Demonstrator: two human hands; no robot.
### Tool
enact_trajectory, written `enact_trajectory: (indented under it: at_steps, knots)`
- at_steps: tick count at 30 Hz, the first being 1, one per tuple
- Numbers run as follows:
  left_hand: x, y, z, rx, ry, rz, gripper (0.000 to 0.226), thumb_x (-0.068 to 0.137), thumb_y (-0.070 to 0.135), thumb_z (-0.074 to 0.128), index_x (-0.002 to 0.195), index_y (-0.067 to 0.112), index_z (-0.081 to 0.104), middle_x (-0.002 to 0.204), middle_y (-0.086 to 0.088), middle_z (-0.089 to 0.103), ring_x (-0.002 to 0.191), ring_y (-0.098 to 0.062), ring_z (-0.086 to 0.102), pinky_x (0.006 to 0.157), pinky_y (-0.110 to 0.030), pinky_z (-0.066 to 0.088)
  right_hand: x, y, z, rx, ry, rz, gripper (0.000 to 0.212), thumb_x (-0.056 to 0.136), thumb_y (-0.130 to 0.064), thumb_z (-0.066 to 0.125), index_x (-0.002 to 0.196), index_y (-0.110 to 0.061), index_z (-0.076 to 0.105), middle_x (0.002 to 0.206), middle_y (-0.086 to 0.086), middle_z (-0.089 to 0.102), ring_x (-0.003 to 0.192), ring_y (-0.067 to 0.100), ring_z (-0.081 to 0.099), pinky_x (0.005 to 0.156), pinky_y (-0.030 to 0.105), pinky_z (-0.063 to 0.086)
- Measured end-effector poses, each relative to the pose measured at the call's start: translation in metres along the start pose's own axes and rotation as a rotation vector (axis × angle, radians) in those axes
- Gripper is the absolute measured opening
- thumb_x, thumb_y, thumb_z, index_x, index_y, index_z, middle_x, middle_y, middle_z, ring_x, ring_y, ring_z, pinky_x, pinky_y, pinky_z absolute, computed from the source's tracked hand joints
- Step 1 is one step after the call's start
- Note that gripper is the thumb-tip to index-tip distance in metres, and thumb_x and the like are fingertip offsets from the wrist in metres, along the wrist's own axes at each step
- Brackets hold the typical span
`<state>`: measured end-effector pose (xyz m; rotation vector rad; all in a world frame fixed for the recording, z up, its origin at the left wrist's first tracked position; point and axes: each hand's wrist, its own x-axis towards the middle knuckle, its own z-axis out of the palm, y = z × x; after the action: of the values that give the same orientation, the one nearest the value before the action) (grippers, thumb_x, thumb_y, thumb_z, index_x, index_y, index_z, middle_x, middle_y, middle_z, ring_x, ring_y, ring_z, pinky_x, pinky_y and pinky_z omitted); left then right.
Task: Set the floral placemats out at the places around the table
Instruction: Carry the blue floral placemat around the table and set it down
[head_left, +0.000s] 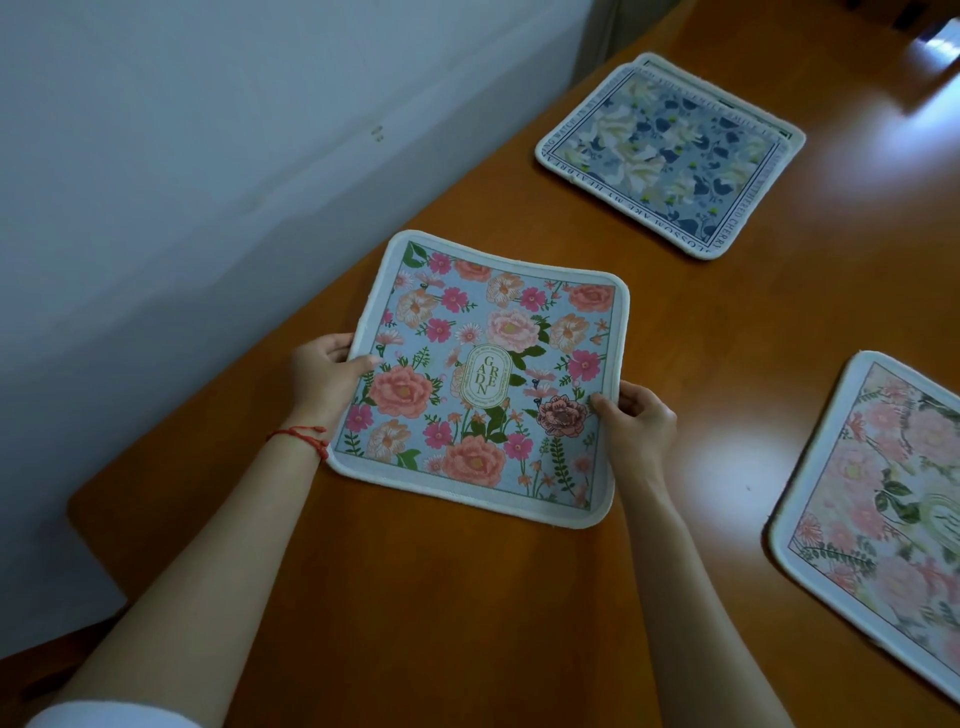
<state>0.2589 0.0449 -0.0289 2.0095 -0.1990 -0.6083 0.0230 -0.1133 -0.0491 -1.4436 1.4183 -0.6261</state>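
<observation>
we pinch the light, limp garden placemat (483, 379) by opposite edges, left hand (324, 374) and right hand (641, 418), near the worktop (519, 597) edge.

pink-rose mat (483, 374) – held, bowed | blue mats (670, 150) – stacked, far | pale mat (883, 499) – flat, right

pink placemat (883, 467) cut off at right edge, both hands' fingers hidden under held mat

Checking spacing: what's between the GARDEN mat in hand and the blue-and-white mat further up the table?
Nothing: the head view shows only bare table between the GARDEN mat, held by the left hand and right hand, and the blue-and-white mat.
</observation>
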Motion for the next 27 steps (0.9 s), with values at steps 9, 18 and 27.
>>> enact_trajectory:
  at_steps: [9, 18, 27]
  knots:
    - [-0.026, 0.001, -0.006, -0.002, 0.016, 0.043, 0.031, 0.080, 0.002, 0.066, 0.111, 0.001, 0.060, 0.095, -0.010, 0.065, 0.069, -0.015, 0.063, 0.046, -0.012, 0.051, -0.017, -0.001, -0.012, 0.017, -0.003, -0.049, 0.023, 0.082, -0.011, 0.066, 0.104, -0.007, 0.063, 0.087, 0.001, 0.065, 0.074, 0.014, 0.066, 0.060, 0.023, 0.057]
    - [-0.070, 0.002, -0.010, 0.012, 0.012, 0.054, 0.028, 0.081, 0.003, 0.065, 0.109, 0.003, 0.061, 0.091, -0.007, 0.065, 0.068, -0.013, 0.063, 0.048, -0.014, 0.052, -0.048, 0.007, -0.043, 0.051, -0.004, -0.061, 0.023, 0.082, -0.011, 0.065, 0.105, -0.008, 0.062, 0.085, -0.003, 0.064, 0.073, 0.006, 0.063, 0.055, 0.014, 0.055]
    - [-0.123, -0.003, 0.000, 0.051, -0.057, 0.053, 0.028, 0.082, 0.007, 0.066, 0.109, 0.006, 0.061, 0.092, -0.007, 0.066, 0.070, -0.014, 0.065, 0.054, -0.025, 0.054, -0.091, 0.033, -0.092, 0.104, 0.043, 0.002, 0.022, 0.081, -0.012, 0.067, 0.102, -0.009, 0.063, 0.085, -0.001, 0.066, 0.076, 0.014, 0.067, 0.063, 0.026, 0.058]
